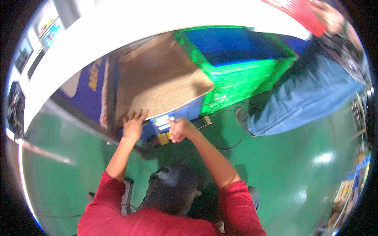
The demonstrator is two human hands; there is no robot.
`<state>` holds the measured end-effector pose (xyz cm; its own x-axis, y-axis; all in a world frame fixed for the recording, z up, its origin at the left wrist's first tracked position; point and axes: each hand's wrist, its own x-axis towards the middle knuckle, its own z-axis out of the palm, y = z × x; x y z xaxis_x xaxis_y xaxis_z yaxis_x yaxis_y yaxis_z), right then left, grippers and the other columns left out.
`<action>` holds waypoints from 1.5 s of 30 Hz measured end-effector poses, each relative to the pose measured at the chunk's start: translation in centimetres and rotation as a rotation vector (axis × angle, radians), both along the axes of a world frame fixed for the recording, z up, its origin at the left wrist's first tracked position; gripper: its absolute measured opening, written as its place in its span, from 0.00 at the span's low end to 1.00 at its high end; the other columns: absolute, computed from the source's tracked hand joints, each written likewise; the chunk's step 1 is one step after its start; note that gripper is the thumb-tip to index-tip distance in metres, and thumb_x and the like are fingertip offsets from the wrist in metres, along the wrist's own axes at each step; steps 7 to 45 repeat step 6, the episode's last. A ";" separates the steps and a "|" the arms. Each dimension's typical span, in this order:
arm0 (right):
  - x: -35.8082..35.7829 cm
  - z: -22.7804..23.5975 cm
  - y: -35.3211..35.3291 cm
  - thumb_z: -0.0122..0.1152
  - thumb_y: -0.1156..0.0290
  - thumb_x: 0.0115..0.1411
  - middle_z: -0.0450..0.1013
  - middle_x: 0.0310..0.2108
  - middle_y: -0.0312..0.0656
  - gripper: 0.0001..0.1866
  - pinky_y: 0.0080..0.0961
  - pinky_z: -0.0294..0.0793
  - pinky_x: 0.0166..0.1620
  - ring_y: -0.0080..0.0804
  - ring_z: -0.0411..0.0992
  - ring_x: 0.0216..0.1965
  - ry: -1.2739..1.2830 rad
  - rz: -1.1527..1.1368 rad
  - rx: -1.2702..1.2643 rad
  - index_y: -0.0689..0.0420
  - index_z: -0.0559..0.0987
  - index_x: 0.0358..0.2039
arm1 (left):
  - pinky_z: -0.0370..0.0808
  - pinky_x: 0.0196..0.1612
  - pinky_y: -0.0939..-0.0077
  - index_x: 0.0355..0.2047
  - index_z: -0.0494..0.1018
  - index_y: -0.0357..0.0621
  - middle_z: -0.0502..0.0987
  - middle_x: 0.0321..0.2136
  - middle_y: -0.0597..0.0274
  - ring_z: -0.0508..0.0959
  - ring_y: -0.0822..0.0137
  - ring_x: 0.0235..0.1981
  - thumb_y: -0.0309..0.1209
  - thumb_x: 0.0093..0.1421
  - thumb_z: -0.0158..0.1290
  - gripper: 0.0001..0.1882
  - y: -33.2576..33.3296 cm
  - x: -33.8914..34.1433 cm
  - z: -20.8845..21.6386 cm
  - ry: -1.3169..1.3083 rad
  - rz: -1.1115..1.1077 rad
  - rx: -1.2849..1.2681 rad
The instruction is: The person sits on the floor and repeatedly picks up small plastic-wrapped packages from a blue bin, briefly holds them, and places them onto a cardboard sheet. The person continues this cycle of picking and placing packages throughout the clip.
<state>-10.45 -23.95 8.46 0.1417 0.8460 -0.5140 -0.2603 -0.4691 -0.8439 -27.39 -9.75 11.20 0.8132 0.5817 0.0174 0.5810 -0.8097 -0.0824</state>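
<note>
My left hand (133,126) rests with fingers spread on the near left edge of a brown cardboard sheet or flap (157,84). The cardboard lies over a blue bin (193,111) beneath the white tabletop. My right hand (181,129) is at the bin's near face, beside a white label (161,121). Its fingers are curled together; what they hold, if anything, is blurred. Just below that hand is a small yellow object (162,138), partly covered and too blurred to name.
A bright green crate (244,80) with a blue inside stands right of the bin. The white table (157,19) overhangs both. At the right a person in jeans (307,94) stands close, a hand on a red ridged object (301,13). A cable (241,137) crosses the green floor.
</note>
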 end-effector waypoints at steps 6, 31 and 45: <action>5.3 1.5 -22.4 0.46 0.53 0.56 0.72 0.18 0.47 0.21 0.30 0.74 0.18 0.34 0.72 0.16 -0.189 -0.223 0.022 0.62 0.69 0.29 | 0.45 0.54 0.36 0.59 0.45 0.59 0.47 0.59 0.56 0.44 0.52 0.61 0.24 0.42 0.56 0.46 -12.9 3.8 4.4 0.049 -0.108 -0.098; 5.3 1.5 -22.4 0.46 0.53 0.56 0.72 0.18 0.47 0.21 0.30 0.74 0.18 0.34 0.72 0.16 -0.189 -0.223 0.022 0.62 0.69 0.29 | 0.45 0.54 0.36 0.59 0.45 0.59 0.47 0.59 0.56 0.44 0.52 0.61 0.24 0.42 0.56 0.46 -12.9 3.8 4.4 0.049 -0.108 -0.098; 5.3 1.5 -22.4 0.46 0.53 0.56 0.72 0.18 0.47 0.21 0.30 0.74 0.18 0.34 0.72 0.16 -0.189 -0.223 0.022 0.62 0.69 0.29 | 0.45 0.54 0.36 0.59 0.45 0.59 0.47 0.59 0.56 0.44 0.52 0.61 0.24 0.42 0.56 0.46 -12.9 3.8 4.4 0.049 -0.108 -0.098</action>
